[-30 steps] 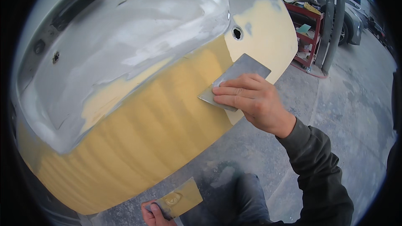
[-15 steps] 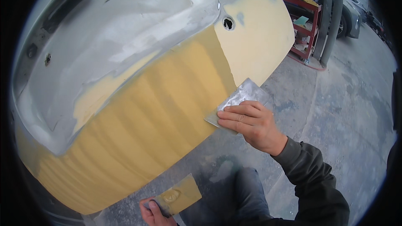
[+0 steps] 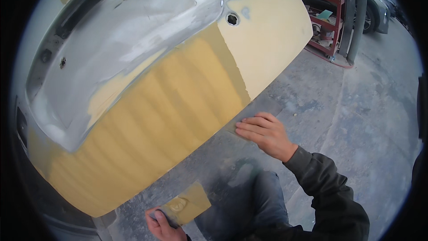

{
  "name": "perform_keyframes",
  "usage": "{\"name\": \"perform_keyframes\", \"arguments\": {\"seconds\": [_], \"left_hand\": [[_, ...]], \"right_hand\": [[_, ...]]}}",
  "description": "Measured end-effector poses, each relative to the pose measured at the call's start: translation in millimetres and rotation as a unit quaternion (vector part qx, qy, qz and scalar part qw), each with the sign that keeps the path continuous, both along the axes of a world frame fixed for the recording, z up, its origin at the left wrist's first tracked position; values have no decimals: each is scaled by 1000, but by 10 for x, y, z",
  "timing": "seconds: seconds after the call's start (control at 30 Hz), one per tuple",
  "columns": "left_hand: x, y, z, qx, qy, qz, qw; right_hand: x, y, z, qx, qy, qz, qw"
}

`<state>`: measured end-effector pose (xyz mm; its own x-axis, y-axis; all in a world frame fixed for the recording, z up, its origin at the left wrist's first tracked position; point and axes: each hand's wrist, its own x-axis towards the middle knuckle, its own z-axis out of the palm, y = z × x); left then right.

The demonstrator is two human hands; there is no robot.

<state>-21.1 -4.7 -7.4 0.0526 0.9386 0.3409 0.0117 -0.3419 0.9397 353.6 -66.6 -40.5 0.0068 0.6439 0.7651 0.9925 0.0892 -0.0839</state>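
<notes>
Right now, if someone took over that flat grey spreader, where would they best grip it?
Probably the near edge of the grey spreader, where the right hand lays flat fingers. Come from the right: its far edge meets the yellow filler on the car panel.

The left hand [image 3: 160,225] is cut off by the bottom edge: only knuckles and part of the fingers show, wrist not visible. The flat board [image 3: 187,204] it holds is partly hidden under those fingers. The grey spreader [image 3: 256,114] under the right hand [image 3: 264,133] blends w/ the grey floor [image 3: 356,120], so its outline is hard to tell; the fingers cover its near part. The car panel [image 3: 147,120] is cut at the top and left by the dark rim. The items on the red shelf [image 3: 330,13] are too small to tell. The grey car [image 3: 379,4] at top right is mostly cut off.
</notes>
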Motion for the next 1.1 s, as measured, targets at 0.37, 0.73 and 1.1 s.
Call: {"name": "perform_keyframes", "arguments": {"seconds": [0.37,0.73,1.1], "left_hand": [[405,-93,-71,33,89,-184,978],[448,167,162,129,-114,-5,985],[81,-4,179,111,76,20,991]], "right_hand": [[-675,-690,461,-139,610,367,689],[118,-317,856,-16,170,194,966],[1067,685,1972,142,-47,32,988]]}}
